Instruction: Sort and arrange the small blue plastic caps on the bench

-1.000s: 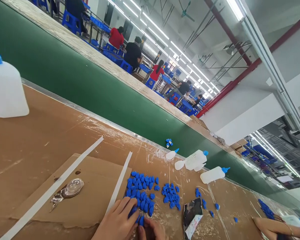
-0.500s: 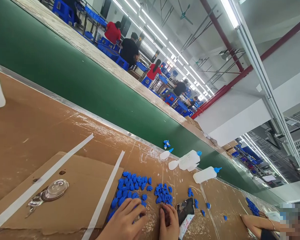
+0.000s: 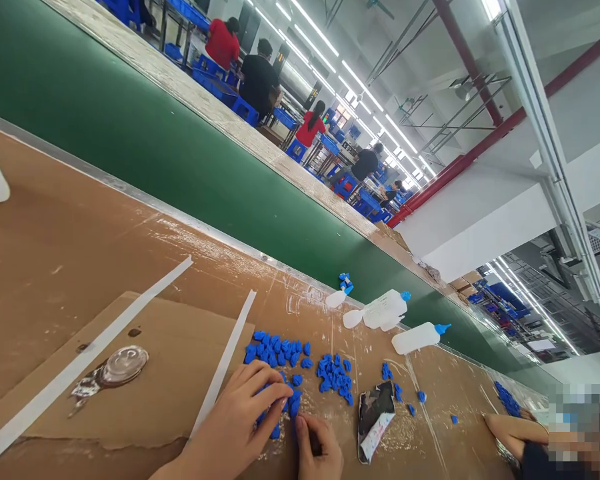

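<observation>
While bent over the brown cardboard-covered table, left hand rests with fingers spread open on the near edge of a heap of small blue plastic caps, touching them. Right hand sits just beside, fingers curled shut, contents hidden. Nearby: white strip, squeeze bottles, green conveyor belt.

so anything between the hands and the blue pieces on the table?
Nothing visible. The left hand already rests on the near edge of the blue pieces, fingers spread over them. The right hand is beside it, just short of the pile; no object between.
</observation>
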Demonstrator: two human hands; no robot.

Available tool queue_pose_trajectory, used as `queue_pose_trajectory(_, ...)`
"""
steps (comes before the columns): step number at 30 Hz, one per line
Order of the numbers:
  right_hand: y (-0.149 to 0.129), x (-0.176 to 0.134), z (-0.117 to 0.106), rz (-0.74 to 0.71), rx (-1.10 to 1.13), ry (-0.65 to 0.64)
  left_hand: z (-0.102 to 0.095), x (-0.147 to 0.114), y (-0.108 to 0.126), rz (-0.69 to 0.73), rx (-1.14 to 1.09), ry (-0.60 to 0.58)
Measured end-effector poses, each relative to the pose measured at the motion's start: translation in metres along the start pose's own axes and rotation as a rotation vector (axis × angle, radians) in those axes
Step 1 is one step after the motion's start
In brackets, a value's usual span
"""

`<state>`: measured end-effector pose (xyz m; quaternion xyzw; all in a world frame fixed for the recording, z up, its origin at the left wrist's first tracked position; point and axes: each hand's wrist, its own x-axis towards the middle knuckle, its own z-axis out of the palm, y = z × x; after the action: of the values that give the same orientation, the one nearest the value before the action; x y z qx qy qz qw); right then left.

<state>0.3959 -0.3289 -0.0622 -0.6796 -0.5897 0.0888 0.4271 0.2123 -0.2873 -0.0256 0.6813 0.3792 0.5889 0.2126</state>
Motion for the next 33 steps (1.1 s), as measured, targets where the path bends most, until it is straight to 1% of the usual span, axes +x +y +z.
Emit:
queue_pose_trajectory(2,-0.005,-0.002,0.005,0.056,-0.005,0.071,0.000,-0.001,-0.001,0.002,-0.003,-0.019)
queue_pose_trajectory(4,-0.006,-0.004,0.006,0.081,-0.033,0.094,0.000,-0.001,-0.002,0.000,-0.012,-0.029)
queue_pose_trajectory(7,-0.003,-0.006,0.008,0.067,-0.066,0.063,0.000,0.000,-0.001,0.010,-0.013,-0.046)
queue_pose_trajectory(10,0.001,-0.006,0.010,0.064,-0.027,0.025,-0.001,0.000,0.001,0.046,-0.007,-0.077)
queue_pose_trajectory(13,0.004,0.003,0.008,0.164,0.057,0.003,-0.002,0.001,0.001,0.056,0.005,-0.094)
queue_pose_trajectory(16,0.006,0.022,-0.006,0.253,0.078,0.019,-0.002,0.002,0.000,0.041,0.012,-0.089)
queue_pose_trajectory(18,0.007,0.036,-0.016,0.232,0.053,0.036,-0.002,0.002,-0.001,0.027,0.005,-0.090)
queue_pose_trajectory(20,0.009,0.048,-0.023,0.170,0.017,0.027,-0.001,0.003,-0.001,0.018,-0.007,-0.092)
queue_pose_trajectory(22,0.009,0.055,-0.025,0.112,-0.019,-0.007,0.001,0.003,-0.002,0.014,-0.018,-0.093)
queue_pose_trajectory(24,0.010,0.057,-0.022,0.099,-0.042,-0.044,0.002,0.002,-0.002,0.010,-0.021,-0.086)
queue_pose_trajectory(27,0.013,0.056,-0.019,0.124,-0.039,-0.071,0.003,0.000,-0.002,0.013,-0.031,-0.087)
queue_pose_trajectory(30,0.016,0.045,-0.020,0.122,-0.019,-0.098,0.000,0.002,-0.001,0.010,-0.030,-0.110)
queue_pose_trajectory(33,0.017,0.027,-0.019,0.074,-0.005,-0.063,-0.002,0.004,0.000,0.012,-0.014,-0.127)
